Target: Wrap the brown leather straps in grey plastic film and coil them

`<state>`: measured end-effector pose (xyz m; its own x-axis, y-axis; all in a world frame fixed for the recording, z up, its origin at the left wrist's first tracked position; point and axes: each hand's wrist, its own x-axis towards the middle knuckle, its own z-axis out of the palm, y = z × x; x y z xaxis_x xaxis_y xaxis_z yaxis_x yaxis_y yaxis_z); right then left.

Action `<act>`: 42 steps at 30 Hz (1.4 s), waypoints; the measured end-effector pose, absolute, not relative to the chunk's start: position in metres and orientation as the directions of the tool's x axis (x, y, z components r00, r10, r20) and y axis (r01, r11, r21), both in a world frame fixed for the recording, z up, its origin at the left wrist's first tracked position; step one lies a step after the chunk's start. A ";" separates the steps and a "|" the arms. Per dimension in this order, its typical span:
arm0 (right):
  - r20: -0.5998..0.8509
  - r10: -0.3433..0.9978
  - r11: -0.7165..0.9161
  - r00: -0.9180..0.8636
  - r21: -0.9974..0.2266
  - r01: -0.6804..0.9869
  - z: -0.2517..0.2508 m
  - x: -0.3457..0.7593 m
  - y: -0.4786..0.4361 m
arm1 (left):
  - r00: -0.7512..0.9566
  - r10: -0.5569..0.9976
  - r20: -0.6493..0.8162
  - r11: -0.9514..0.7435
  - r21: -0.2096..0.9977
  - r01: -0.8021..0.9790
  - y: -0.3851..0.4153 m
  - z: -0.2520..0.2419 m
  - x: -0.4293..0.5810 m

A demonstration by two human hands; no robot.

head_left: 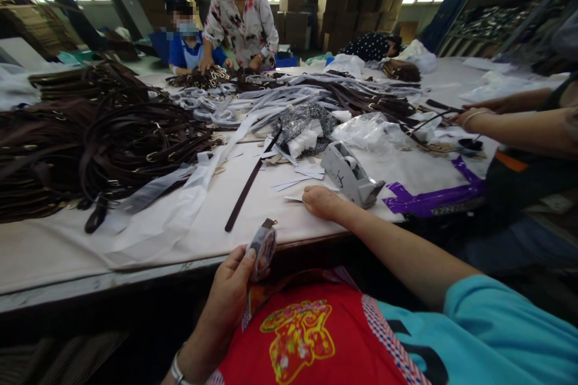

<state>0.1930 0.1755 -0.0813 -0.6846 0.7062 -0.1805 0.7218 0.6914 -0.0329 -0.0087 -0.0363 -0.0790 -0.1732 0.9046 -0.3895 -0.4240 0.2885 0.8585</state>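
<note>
Left hand (pixel 231 283): fingers closed on the coil (pixel 262 252), thumb against its side, held up at the front edge of the desk (pixel 180 237). Right hand (pixel 321 202): fingers curled at the slips (pixel 293 183), just beside the dispenser (pixel 345 174); can't tell if they grip one. Loose strap (pixel 247 197) lies beyond coil. Belt pile (pixel 49 156) on desk, far left.

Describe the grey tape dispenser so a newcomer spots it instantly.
Take the white-covered table and go to its near side, right of picture centre. There, by the person's right hand, stands the tape dispenser. Its blocky grey body with a dark mark sets it apart from the flat paper slips and crumpled clear plastic nearby.
</note>
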 end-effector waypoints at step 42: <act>0.029 0.795 0.123 -0.606 -0.986 0.115 -0.061 0.181 0.057 | -0.119 0.961 -0.249 0.183 0.898 -0.400 -0.002 -0.060 0.020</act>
<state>0.1809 0.0572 -0.0611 -0.6057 0.7952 0.0288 0.1150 0.1233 -0.9857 0.0196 -0.0022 -0.0600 -0.1187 0.9613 -0.2486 -0.4002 0.1828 0.8980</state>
